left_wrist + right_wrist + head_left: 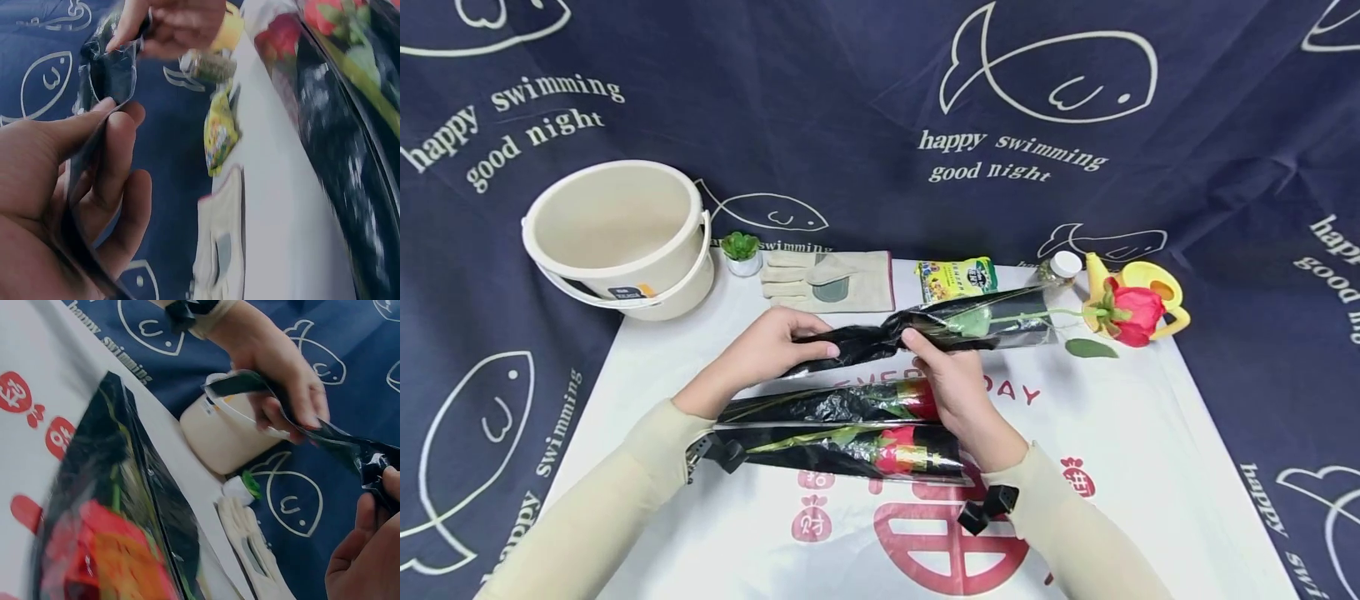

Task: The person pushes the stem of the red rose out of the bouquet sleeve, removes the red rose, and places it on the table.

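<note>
I'm pinching the black sleeve [863, 342] with left hand [772, 348] and right hand [958, 390], apparently unwrapping the rose [1137, 316], probably needing steady pulling next.

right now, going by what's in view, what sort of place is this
Probably a makeshift indoor flower-arranging spot: two wrapped red roses lie on a white tablecloth, a yellow watering can sits near the back, and a navy fish-print cloth hangs behind like a backdrop.
</note>
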The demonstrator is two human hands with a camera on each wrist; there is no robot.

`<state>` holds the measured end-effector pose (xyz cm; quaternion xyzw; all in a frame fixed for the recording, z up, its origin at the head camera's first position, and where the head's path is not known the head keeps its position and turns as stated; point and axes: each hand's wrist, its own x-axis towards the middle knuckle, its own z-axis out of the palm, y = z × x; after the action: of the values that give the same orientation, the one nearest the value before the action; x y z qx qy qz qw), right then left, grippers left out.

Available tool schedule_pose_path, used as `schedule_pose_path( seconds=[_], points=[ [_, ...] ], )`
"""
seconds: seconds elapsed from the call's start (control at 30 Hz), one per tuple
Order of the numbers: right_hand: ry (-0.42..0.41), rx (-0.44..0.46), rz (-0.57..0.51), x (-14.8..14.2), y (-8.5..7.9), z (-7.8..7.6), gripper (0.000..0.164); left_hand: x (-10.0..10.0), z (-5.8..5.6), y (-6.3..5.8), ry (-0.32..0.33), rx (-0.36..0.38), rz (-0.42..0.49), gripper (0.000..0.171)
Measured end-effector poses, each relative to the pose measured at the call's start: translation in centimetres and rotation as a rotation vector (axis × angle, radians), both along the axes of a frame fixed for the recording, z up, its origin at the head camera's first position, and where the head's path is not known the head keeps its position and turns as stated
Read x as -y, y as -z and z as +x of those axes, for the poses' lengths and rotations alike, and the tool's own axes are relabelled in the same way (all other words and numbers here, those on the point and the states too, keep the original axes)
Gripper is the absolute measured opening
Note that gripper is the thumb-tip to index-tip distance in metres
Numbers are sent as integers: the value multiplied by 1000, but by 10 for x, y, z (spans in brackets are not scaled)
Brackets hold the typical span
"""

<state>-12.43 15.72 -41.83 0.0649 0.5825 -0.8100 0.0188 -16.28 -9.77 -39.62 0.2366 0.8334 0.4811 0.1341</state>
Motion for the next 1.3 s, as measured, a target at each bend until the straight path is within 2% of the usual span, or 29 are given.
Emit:
schedule_pose_path(
  seconds=[0.13, 0.3, 0.4, 0.53, 0.63, 0.73, 0.83, 0.93, 1.0, 1.13, 1.23, 1.3],
  points=[
    [-28, -8, 92, -4, 2, 3, 53, 14, -1, 1, 20, 42, -17, 30],
    [-63, -16, 155, 8, 8, 8, 53, 16, 1, -1, 122, 93, 11, 32],
    [-91, -38, 159, 18, 11, 8, 49, 10, 2, -1, 182, 64, 1, 19],
    [-124, -79, 149, 25, 13, 8, 46, 2, 1, 1, 211, 10, -27, 11],
    [-165, -47, 179, 21, 13, 8, 47, 3, 1, 4, 201, 1, -29, 13],
    [-274, 33, 217, 10, 13, 9, 47, 10, 0, 5, 168, -16, -44, 12],
    [-411, 95, 160, -8, 14, 9, 46, 20, -2, 8, 123, -32, -64, 9],
    [-456, 116, 39, -28, 12, 10, 40, 32, -3, 13, 82, -36, -90, 12],
    [-409, 114, -65, -41, 7, 10, 34, 40, -3, 17, 64, -27, -97, 12],
    [-264, 51, -301, -62, -7, 5, 31, 53, -2, 23, 40, -25, -109, 11],
    [-153, 36, -438, -72, -15, 0, 36, 58, -2, 23, 30, -45, -118, 12],
    [-79, 69, -493, -75, -17, -3, 41, 59, -2, 22, 27, -54, -115, 11]
  ],
)
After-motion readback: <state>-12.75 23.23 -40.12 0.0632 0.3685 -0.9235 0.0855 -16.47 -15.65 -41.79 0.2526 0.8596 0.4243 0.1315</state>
